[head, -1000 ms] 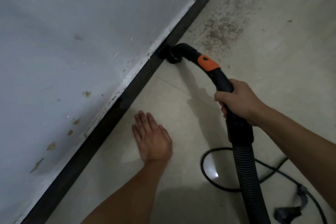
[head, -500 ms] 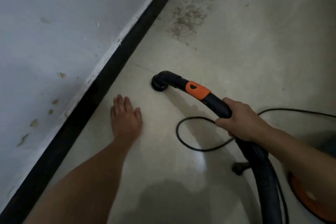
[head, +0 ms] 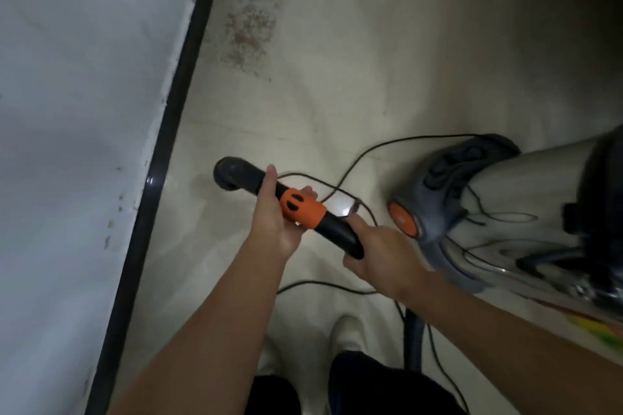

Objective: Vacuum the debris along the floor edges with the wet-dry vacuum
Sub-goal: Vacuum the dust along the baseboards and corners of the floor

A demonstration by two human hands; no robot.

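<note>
Underfoot, a pale, glossy tiled floor (head: pixel 337 101), with faint grout lines and a bright glint of reflected light near the hands. Along its left edge, a black, shiny baseboard (head: pixel 175 104) below a matt whitish wall (head: pixel 84 111) flecked with small brownish marks. Toward the floor's far end, just off that left edge, a speckled patch of brownish debris (head: pixel 249 30), grainy and loose, well apart from the nozzle.

Near the left edge, about midway along it, the vacuum's curved handle tube (head: pixel 340 236): smooth black plastic with an orange collar (head: pixel 301 209), ending in a round, downturned nozzle (head: pixel 231 175). Close to the baseboard but apart from it; cannot tell whether touching the tile. Left hand (head: pixel 269 214) grasping the tube at the collar, fingers (head: pixel 308 194) curled round from beneath. Right hand (head: pixel 381 256) clenched round the tube's lower end, one finger laid straight along it.

Toward the floor's right edge, the wet-dry vacuum (head: pixel 505 199): a shiny steel drum, contents hidden, on a grey moulded base with an orange wheel (head: pixel 403 221) facing the hands. Thin black power cord (head: pixel 438 136) looping over the tile and across the drum. Dark ribbed hose (head: pixel 413 340) dropping below the right wrist. At the near edge, white shoes (head: pixel 347 330) and dark trousers (head: pixel 371 381).
</note>
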